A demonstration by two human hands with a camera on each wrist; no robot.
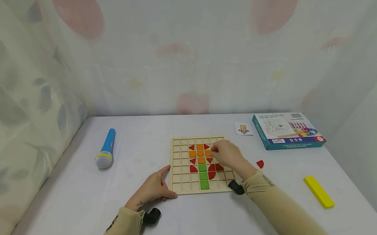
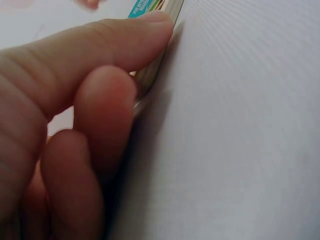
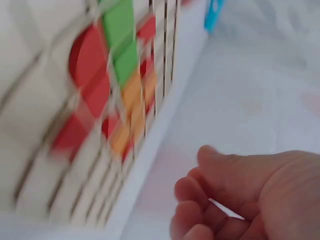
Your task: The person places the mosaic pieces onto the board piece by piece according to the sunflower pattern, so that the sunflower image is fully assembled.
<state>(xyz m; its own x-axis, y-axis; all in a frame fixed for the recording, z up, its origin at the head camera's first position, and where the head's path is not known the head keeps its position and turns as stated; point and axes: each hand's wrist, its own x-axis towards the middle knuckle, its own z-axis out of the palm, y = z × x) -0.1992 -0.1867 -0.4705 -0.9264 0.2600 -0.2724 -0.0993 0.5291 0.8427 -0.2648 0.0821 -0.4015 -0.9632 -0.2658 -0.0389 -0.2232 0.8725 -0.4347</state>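
Note:
A wooden grid board point(image 1: 185, 177) lies on the table with coloured pieces in its squares. Orange pieces point(image 1: 200, 147) form a cross, green squares point(image 1: 203, 176) run down below, and red triangles and quarter circles point(image 1: 211, 172) sit at the sides. My left hand point(image 1: 152, 186) holds the board's near left corner, thumb at the front edge; in the left wrist view its other fingers point(image 2: 107, 110) curl beside the rim. Over the board's right half is my right hand point(image 1: 228, 154), fingertips close to the orange pieces. Its fingers point(image 3: 190, 190) are curled, with no piece visible between them.
A loose red quarter circle point(image 1: 260, 164) lies right of the board. Behind it are a small pattern card point(image 1: 243, 128) and a game box point(image 1: 288, 130). A yellow block point(image 1: 319, 192) is at the right, a blue toy microphone point(image 1: 107, 149) at the left.

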